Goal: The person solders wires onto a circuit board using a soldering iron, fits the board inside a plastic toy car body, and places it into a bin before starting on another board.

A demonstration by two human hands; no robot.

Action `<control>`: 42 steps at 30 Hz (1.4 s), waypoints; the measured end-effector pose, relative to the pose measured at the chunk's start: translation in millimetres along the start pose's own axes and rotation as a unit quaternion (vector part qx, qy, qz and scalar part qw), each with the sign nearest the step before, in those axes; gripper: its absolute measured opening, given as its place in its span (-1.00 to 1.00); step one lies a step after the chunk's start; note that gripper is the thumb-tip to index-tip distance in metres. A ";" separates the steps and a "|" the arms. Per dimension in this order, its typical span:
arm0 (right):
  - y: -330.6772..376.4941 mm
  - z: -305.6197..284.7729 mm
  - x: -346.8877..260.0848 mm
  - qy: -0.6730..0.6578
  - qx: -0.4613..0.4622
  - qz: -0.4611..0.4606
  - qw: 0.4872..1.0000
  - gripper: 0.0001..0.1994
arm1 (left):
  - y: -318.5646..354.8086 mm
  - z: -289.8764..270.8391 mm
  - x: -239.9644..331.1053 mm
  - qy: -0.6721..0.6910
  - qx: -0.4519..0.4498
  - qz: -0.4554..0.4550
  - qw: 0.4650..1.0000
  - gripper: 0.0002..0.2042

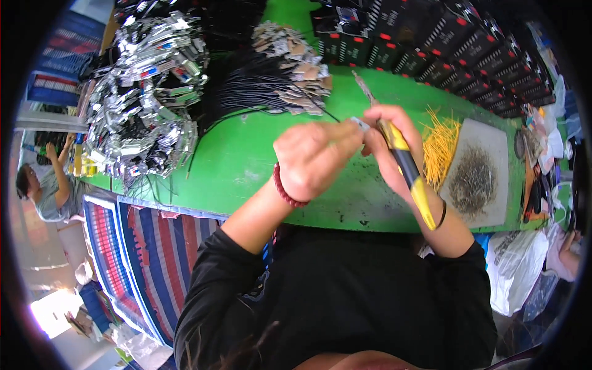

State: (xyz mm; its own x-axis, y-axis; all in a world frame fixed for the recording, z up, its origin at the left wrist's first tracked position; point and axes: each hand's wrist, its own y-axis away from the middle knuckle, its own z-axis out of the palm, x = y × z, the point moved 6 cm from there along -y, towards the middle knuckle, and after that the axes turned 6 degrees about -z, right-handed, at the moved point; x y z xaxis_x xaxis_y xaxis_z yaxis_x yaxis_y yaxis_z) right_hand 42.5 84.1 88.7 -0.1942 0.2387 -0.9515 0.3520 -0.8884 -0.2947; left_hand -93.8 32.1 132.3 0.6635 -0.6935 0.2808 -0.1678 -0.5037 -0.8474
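My left hand [317,151], a dark red beaded bracelet on its wrist, is closed with its fingertips pinched at a small pale piece [359,124]. A thin black cable leads toward that piece from the upper left. Close beside it, my right hand [398,139] is wrapped round a hand tool with a yellow and black handle [404,161]. The tool's narrow metal end [364,86] points up and away from me; its exact kind is unclear. Fingers of both hands nearly meet above the green table [246,166]. The left fingers are somewhat blurred.
Behind my hands lies a bundle of black cables [262,83] with tan card-like ends. A heap of silvery parts [148,86] stands left. Rows of black boxes [425,46] line the far right. Yellow sticks [441,148] lie beside a dirty grey board [487,139]. Another person [49,191] sits far left.
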 end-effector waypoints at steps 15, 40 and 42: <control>97.9 -82.3 7.0 0.100 0.026 -0.025 0.994 -0.69 | 57.3 37.6 22.9 0.182 -0.367 -0.295 0.863 -0.79; 191.4 -237.0 -27.8 0.189 0.369 -0.068 0.908 -0.35 | 40.5 139.1 33.3 0.089 -0.406 -0.133 0.900 -0.82; 213.4 -250.8 -26.3 0.213 0.418 -0.083 0.879 -0.42 | 22.8 151.7 42.6 0.106 -0.394 -0.122 0.905 -0.80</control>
State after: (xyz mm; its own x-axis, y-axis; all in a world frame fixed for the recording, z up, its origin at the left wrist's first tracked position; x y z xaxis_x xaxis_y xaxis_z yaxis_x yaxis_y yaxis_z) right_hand 352.4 -13.4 28.6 0.2432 0.3587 -0.9012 -0.4796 -0.7631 -0.4332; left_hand 41.3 69.1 56.6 0.6104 -0.5537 0.5664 -0.5589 -0.8078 -0.1874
